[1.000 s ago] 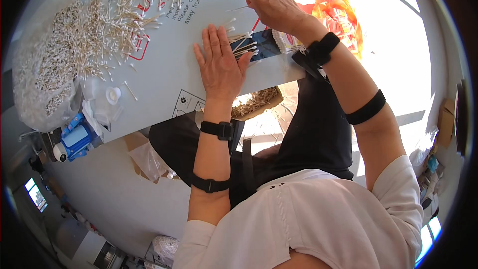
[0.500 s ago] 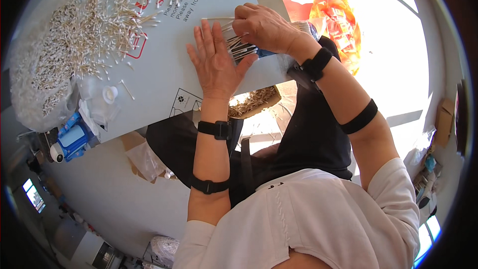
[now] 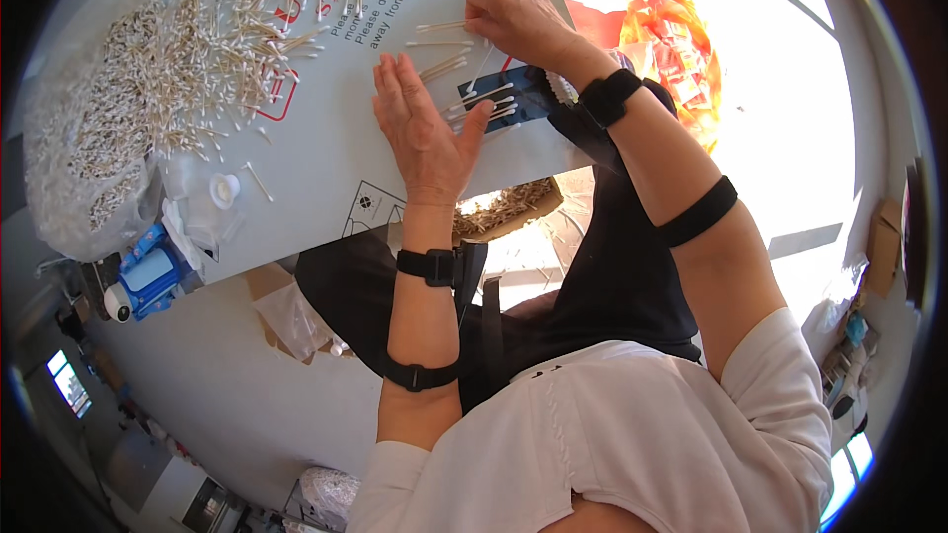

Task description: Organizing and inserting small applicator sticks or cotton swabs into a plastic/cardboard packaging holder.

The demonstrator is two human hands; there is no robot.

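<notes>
My left hand rests on the grey printed board, fingers straight and thumb spread. Beside the thumb, several white-tipped cotton swabs lie partly across a dark blue strip. More swabs lie just past the fingers of that hand. Farther off to the right, my right hand has its fingers curled together, with cotton swabs at its fingertips. How many it grips is hidden. A large heap of cotton swabs spills from a clear plastic bag at the left.
A blue and white bottle-like object and a small white round piece are at the board's left edge. Below its near edge sits a box of brown sticks. An orange bag stands beyond the right edge.
My right hand has moved up and away from the swabs beside my left thumb, uncovering the dark blue strip. The swabs there are more spread out. My left hand has shifted slightly.
</notes>
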